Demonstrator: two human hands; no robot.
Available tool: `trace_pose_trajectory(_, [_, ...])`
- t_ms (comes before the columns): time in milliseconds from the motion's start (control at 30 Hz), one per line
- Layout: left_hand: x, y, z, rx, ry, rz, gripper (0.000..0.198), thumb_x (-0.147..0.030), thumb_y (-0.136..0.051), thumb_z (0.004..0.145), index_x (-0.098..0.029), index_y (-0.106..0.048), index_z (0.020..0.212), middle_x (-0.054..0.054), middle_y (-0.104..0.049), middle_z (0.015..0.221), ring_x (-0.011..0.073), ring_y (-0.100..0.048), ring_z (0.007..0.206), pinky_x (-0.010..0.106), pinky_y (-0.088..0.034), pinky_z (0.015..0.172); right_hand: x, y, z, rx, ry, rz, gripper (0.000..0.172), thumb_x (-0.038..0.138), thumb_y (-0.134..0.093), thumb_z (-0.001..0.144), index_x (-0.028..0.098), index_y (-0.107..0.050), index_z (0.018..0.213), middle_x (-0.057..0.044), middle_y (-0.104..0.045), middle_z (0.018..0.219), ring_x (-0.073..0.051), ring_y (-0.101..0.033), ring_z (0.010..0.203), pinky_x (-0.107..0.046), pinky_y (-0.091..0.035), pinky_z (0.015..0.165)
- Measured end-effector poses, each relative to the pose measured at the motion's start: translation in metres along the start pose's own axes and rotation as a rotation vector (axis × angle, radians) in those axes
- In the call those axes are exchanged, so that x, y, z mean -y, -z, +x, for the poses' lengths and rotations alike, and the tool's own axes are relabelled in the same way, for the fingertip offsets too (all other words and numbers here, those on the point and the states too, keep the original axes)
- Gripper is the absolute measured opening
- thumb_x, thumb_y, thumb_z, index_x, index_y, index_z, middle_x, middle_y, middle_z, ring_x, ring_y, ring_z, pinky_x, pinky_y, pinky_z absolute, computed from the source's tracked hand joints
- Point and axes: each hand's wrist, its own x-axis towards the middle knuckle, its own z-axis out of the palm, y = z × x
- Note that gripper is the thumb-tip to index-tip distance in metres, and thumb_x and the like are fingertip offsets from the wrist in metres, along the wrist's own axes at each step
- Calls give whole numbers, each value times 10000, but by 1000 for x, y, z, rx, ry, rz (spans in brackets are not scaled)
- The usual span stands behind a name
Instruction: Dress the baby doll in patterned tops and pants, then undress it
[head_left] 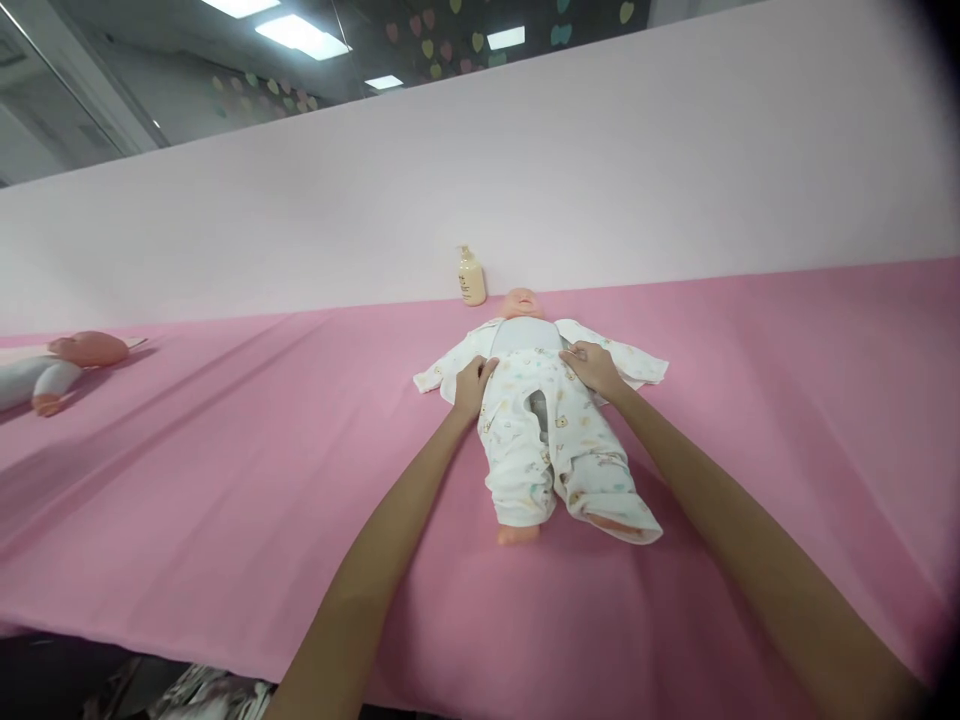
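A baby doll (523, 303) lies on its back, head toward the wall, its arms in the spread sleeves of a white patterned top (622, 360). White patterned baby pants (517, 400) with a gap at the crotch cover its legs. One bare foot shows at the left cuff; the right cuff hangs past the other foot. At the left side of the waistband, my left hand (472, 386) is closed on the pants. My right hand (592, 366) grips the waistband on the opposite side, fingers bent around the cloth. The fingertips of both hands are partly hidden.
Pink cloth (247, 480) covers the table. Behind the doll's head, a pump bottle (471, 277) stands against the white wall (360, 210). Another doll (82, 350) lies at the far left. Below the front edge are folded items (214, 695).
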Motion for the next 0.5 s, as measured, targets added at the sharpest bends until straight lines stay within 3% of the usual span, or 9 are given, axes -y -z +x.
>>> trace_pose_trajectory(167, [4, 0, -3, 82, 207, -224, 481, -581, -531, 807, -186, -455, 543, -20, -469, 532, 135, -436, 591, 284, -319, 598, -16, -11, -4, 73, -130, 274, 412, 582, -561, 740, 180, -554, 646, -5, -563, 640, -163, -502, 671, -281, -368, 625])
trace_pose_trajectory(300, [-3, 4, -2, 164, 489, -578, 421, -570, -685, 693, -154, -625, 661, 48, -636, 625, 210, -608, 709, 326, -441, 690, -16, -12, -8, 97, -241, 398, 470, 645, -622, 694, 186, -567, 606, -19, -576, 591, -190, -537, 658, -305, -407, 613])
trace_pose_trajectory(400, [-14, 5, -5, 237, 610, -875, 399, -511, -705, 708, -132, -686, 833, 110, -717, 826, 254, -664, 852, 372, -505, 811, -12, -10, -12, 133, -318, 566, 444, 617, -649, 709, 173, -663, 724, -79, -671, 720, -241, -608, 736, -345, -464, 656])
trace_pose_trajectory(500, [-27, 6, -10, 333, 630, -1103, 380, -468, -665, 760, -141, -687, 952, 113, -722, 947, 272, -666, 958, 400, -513, 901, -9, -7, -16, 116, -322, 637, 500, 619, -624, 735, 152, -700, 899, -132, -703, 899, -276, -643, 843, -384, -498, 720])
